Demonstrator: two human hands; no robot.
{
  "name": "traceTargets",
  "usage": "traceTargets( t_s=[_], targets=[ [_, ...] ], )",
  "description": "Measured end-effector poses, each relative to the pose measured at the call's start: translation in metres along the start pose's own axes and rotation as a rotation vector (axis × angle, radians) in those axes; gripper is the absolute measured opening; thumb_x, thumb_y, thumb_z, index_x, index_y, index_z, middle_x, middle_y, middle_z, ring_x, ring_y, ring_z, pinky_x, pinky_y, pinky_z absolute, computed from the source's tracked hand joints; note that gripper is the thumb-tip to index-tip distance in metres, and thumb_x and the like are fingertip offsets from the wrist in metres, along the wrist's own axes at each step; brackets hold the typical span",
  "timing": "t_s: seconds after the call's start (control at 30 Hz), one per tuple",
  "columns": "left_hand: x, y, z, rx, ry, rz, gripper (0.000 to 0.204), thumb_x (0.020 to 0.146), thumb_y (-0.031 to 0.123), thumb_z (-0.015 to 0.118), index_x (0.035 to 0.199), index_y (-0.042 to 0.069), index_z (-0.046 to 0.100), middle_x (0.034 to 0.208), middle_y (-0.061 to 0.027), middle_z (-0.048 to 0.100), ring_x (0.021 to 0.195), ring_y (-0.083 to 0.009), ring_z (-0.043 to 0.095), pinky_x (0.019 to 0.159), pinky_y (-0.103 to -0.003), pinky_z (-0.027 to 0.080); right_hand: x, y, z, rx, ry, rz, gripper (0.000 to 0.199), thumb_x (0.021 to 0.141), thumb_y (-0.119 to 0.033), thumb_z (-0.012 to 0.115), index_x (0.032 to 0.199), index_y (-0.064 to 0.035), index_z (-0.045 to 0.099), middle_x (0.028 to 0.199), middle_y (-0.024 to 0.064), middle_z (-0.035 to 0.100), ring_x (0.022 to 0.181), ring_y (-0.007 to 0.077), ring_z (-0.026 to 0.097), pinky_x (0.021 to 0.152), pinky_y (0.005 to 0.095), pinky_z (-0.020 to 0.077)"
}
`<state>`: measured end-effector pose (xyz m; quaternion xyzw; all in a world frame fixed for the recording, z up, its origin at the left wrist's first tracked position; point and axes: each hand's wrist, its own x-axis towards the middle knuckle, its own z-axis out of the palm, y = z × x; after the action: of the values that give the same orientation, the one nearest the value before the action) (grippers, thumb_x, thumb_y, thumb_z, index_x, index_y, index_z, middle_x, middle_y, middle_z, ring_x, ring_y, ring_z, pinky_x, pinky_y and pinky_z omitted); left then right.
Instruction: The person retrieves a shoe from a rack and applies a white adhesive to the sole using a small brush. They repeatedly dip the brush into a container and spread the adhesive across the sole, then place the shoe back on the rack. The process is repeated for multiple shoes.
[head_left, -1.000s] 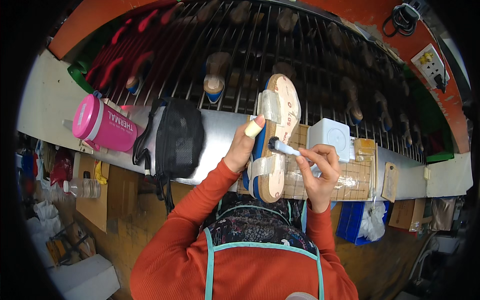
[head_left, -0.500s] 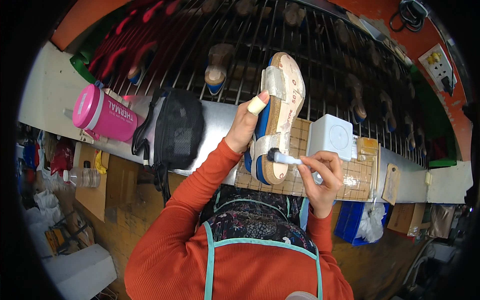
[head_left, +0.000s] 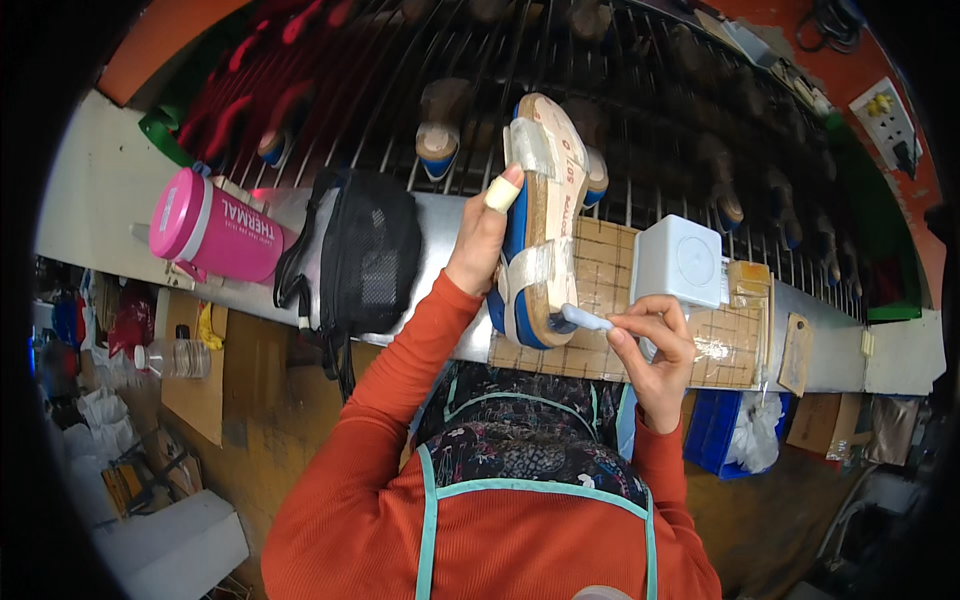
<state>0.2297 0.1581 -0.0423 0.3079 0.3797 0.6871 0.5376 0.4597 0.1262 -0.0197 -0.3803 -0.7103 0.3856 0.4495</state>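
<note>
My left hand (head_left: 478, 245), with a pale wrap on its thumb, grips a sandal (head_left: 565, 215) by its side. The sandal is tilted up with its toe away from me and its pale underside showing; it has a blue side, a tan cork-like edge and light straps. Between the thumb and fingers of my right hand (head_left: 655, 350) is a small brush (head_left: 588, 319) with a pale handle. Its dark tip touches the heel end of the underside. Just beyond my right hand stands a white plastic container (head_left: 678, 260).
A taped cardboard sheet (head_left: 725, 345) lies on the metal ledge. To the left are a black mesh bag (head_left: 370, 255) and a pink jug (head_left: 225, 232). Behind, several shoes rest on a rack of metal rods (head_left: 385, 130). A blue bin (head_left: 708, 430) sits below the ledge.
The brush has gone from the strap beside the heel onto the heel end of the underside. The sandal has tilted slightly. The whole view has shifted a little.
</note>
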Motion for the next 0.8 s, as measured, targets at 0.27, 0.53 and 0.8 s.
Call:
traceTargets(
  t_s=[0.27,0.53,0.8],
  targets=[
    [-0.006,0.003,-0.014,0.093,0.090,0.024,0.061,0.092,0.050,0.058,0.114,-0.007,0.062,0.098,-0.0093,0.067,0.085,-0.0100,0.062,0.078,-0.023,0.049,0.009,-0.001,0.017,-0.376,0.063,-0.190,0.018,0.074,-0.010,0.079,0.091,-0.0072,0.076,0.087,0.0024,0.060,0.063,0.0095,0.051,0.074,0.0275,0.0317],
    [-0.001,-0.003,-0.022,0.097,0.104,-0.020,0.069,0.090,0.053,0.058,0.117,-0.010,0.060,0.102,-0.0134,0.066,0.087,-0.0132,0.063,0.079,-0.025,0.051,0.021,-0.001,0.014,-0.403,-0.030,-0.307,0.020,0.069,-0.011,0.081,0.089,-0.0102,0.075,0.085,0.0012,0.060,0.073,0.0143,0.051,0.074,0.0292,0.0326],
    [0.010,-0.009,-0.025,0.053,-0.002,-0.241,0.081,0.085,0.068,0.053,0.125,-0.003,0.057,0.113,-0.0149,0.064,0.097,-0.0176,0.064,0.085,-0.029,0.051,0.034,-0.001,0.000,-0.363,-0.161,-0.357,0.020,0.067,-0.011,0.081,0.086,-0.0112,0.076,0.082,0.0010,0.059,0.073,0.0156,0.048,0.069,0.0294,0.0363]
  ],
)
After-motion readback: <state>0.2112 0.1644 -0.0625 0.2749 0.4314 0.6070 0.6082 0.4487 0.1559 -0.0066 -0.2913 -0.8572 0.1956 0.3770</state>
